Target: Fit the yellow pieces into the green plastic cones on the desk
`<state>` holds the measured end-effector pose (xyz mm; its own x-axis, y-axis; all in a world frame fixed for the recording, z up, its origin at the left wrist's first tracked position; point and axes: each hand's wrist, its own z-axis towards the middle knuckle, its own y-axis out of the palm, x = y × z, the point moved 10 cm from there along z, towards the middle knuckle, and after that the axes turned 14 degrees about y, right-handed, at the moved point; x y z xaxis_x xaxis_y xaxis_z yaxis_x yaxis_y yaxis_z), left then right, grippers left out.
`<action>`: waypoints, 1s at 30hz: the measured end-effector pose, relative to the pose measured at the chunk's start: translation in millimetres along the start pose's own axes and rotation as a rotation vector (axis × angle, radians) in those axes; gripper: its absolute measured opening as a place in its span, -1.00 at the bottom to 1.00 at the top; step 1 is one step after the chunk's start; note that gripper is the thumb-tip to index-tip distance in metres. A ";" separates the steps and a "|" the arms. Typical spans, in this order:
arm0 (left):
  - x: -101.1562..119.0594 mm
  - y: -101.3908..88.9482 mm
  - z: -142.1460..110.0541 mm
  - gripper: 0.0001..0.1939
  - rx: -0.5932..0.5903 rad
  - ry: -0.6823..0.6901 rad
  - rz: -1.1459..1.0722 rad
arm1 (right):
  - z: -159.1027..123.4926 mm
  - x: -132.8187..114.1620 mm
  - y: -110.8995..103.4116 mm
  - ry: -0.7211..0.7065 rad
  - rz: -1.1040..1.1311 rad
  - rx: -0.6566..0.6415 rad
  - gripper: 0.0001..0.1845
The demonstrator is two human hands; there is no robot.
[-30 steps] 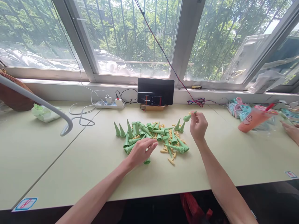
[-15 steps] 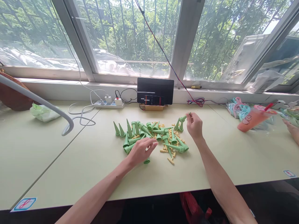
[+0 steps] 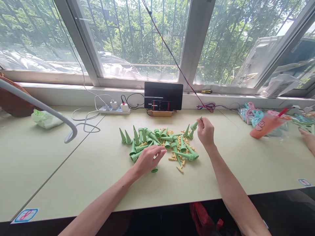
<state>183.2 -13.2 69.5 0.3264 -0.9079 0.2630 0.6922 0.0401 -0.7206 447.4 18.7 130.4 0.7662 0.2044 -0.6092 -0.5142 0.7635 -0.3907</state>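
My right hand (image 3: 205, 132) is closed in a pinch on the tip of a green plastic spike (image 3: 194, 125), right of the pile. The spike's wide end tilts down to the left, just above a green spike standing upright (image 3: 191, 134). Another upright spike (image 3: 187, 131) stands beside it. My left hand (image 3: 150, 158) rests low at the front of the pile of green spikes (image 3: 169, 139), fingers curled and pressed together; what they hold is hidden. A green ribbed spike end (image 3: 154, 169) shows below that hand. Small yellow T-shaped plastic pieces (image 3: 180, 169) lie among the spikes.
Several green spikes (image 3: 129, 137) stand at the pile's left. Behind are a phone (image 3: 162, 105), a dark tablet-like screen (image 3: 163, 90) and a power strip (image 3: 115, 110). An orange drink cup (image 3: 264, 126) leans at right, near another person's hand (image 3: 307, 137). A grey curved bar (image 3: 49, 106) crosses the left.
My right hand has moved slightly left with the green spike, bringing it over the upright spikes. My left hand has stayed in place. At far right the other person's hand has shifted.
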 end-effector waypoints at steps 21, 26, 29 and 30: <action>1.9 0.3 1.3 -0.76 -0.004 0.001 -0.014 | 4.7 11.3 11.6 0.007 -0.034 -0.101 -0.66; 2.0 0.8 1.5 -0.78 -0.003 0.003 -0.015 | 2.9 15.2 11.7 0.034 -0.040 -0.111 -0.67; 2.2 0.2 1.8 -0.78 0.002 0.005 -0.012 | 1.5 15.3 10.7 0.037 -0.053 -0.103 -0.67; 2.3 -0.2 2.0 -0.78 0.005 0.007 -0.011 | 1.1 16.1 10.2 0.046 -0.055 -0.099 -0.67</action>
<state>185.2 -14.4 71.5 0.3142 -0.9112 0.2664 0.6988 0.0320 -0.7146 455.0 30.5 117.3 0.7772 0.1336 -0.6149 -0.5090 0.7081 -0.4895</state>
